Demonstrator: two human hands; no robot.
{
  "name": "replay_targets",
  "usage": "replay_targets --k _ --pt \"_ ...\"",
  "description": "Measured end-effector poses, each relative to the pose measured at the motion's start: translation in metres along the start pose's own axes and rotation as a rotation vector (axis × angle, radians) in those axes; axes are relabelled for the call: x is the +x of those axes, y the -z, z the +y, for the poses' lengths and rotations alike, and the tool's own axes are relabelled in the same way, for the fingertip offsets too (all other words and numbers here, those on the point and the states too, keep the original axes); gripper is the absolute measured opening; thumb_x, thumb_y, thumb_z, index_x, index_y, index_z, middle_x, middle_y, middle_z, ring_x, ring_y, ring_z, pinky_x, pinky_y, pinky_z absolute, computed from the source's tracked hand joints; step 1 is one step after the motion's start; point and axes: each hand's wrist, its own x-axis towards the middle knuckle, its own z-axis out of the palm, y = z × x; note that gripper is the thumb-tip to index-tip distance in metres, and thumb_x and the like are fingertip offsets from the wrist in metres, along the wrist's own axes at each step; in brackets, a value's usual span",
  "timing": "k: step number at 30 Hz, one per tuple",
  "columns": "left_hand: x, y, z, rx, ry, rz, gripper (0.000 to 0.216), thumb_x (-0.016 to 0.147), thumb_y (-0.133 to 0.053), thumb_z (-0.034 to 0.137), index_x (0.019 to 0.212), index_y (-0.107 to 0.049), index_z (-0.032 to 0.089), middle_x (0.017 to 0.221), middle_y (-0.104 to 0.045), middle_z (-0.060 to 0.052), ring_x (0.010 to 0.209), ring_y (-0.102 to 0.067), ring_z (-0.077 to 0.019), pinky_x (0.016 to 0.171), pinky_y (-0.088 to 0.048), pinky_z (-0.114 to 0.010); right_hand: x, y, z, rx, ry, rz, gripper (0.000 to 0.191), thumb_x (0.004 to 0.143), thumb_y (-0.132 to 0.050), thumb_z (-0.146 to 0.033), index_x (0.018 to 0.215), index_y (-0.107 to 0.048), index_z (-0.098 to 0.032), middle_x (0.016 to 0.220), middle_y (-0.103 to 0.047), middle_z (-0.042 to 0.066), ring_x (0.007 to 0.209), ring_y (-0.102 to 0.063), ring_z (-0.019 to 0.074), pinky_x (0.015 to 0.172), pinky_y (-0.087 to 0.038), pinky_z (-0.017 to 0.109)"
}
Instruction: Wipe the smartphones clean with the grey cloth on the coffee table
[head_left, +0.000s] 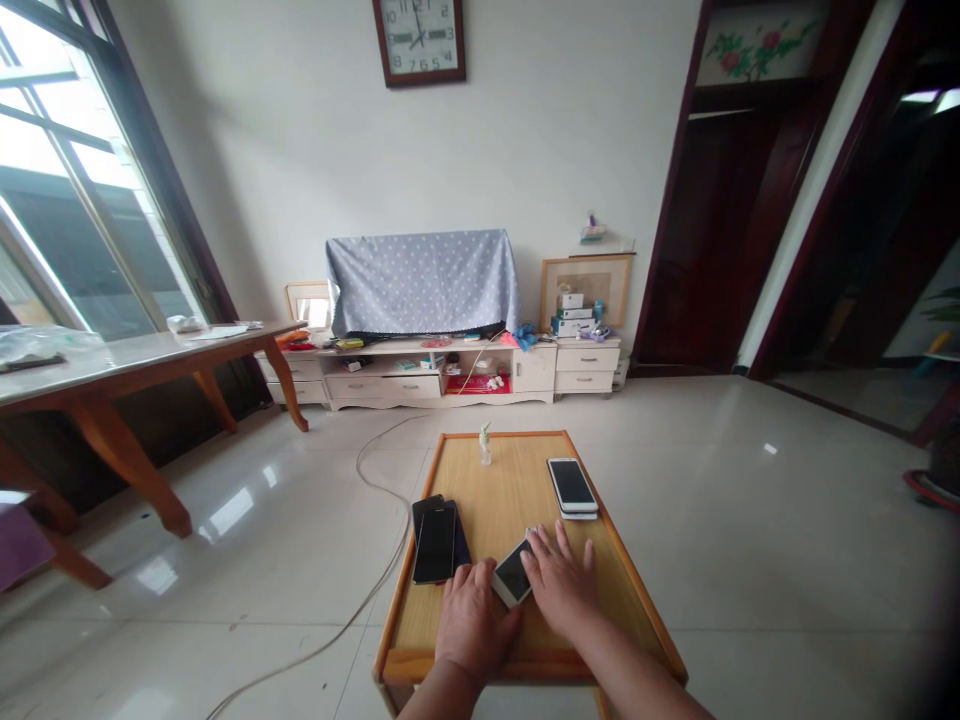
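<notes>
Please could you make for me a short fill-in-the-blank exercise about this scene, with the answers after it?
1. The fingers of the right hand overlap a phone with a ____ frame.
2. A black phone lies on the ____ side of the small wooden table.
3. Of the table's near and far edges, the spray bottle stands closer to the ____ one.

Missing words: white; left; far.

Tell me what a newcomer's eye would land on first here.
Probably the spotted blue cloth, draped over something on the low white cabinet at the back, with the square clock high above it. Nearer, the left hand and right hand flank a white phone on the small wooden table, the right fingers over its far end.
</notes>
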Motion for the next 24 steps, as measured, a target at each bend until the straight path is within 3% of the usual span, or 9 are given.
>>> replay_targets --k 4,7,12,15,20,24 --pt "0.001 -0.001 0.000 0.002 -0.009 -0.007 0.030 0.086 -0.050 0.033 0.115 -0.056 0.026 0.107 -0.065 -0.004 0.105 -0.053 -0.0224 0.093 -0.035 -0.032 -0.023 -0.012 -0.022 0.077 0.209 -0.002 0.054 0.102 -0.014 -0.051 0.147 -0.039 -0.037 0.154 -0.040 0.000 0.148 -0.021 0.0272 0.115 0.005 0.065" --pt "0.001 -0.001 0.000 0.012 -0.029 -0.005 0.029 0.089 -0.043 0.026 0.115 -0.056 0.026 0.108 -0.066 -0.004 0.104 -0.053 -0.0208 0.093 -0.035 -0.031 -0.029 -0.014 -0.029 0.122 0.268 -0.007 0.052 0.103 -0.011 -0.049 0.146 -0.039 -0.041 0.151 -0.045 -0.002 0.147 -0.025 0.0253 0.115 0.005 0.064" --pt "0.000 0.002 0.002 0.048 -0.003 -0.005 0.048 0.079 -0.060 0.040 0.123 -0.053 0.023 0.116 -0.064 -0.007 0.112 -0.051 -0.0250 0.099 -0.035 -0.034 -0.013 -0.003 0.001 0.035 0.064 0.016 0.057 0.101 -0.013 -0.052 0.148 -0.038 -0.032 0.156 -0.036 0.002 0.149 -0.016 0.0296 0.113 0.003 0.069" --pt "-0.001 0.004 0.004 0.062 0.010 -0.028 0.053 0.075 -0.062 0.040 0.125 -0.052 0.023 0.118 -0.063 -0.007 0.115 -0.050 -0.0259 0.101 -0.034 -0.035 -0.007 -0.002 0.027 -0.017 -0.065 0.031 0.059 0.101 -0.013 -0.052 0.148 -0.039 -0.027 0.155 -0.039 0.005 0.150 -0.012 0.0311 0.112 -0.001 0.070" --pt "-0.001 0.006 0.005 0.061 0.009 -0.038 0.051 0.077 -0.060 0.036 0.126 -0.052 0.023 0.115 -0.064 -0.006 0.115 -0.051 -0.0247 0.102 -0.034 -0.035 -0.012 0.001 0.055 -0.097 -0.106 0.072 0.050 0.099 -0.027 -0.047 0.135 -0.055 -0.027 0.151 -0.045 0.008 0.147 -0.021 0.0327 0.112 -0.005 0.069" --pt "-0.001 0.002 0.002 0.066 -0.003 -0.023 0.051 0.078 -0.056 0.030 0.129 -0.052 0.024 0.119 -0.065 -0.005 0.118 -0.049 -0.0239 0.105 -0.033 -0.034 -0.012 0.014 0.053 -0.121 -0.045 0.172 0.040 0.094 -0.040 -0.038 0.127 -0.060 -0.027 0.152 -0.043 0.007 0.147 -0.023 0.0290 0.116 -0.002 0.063"
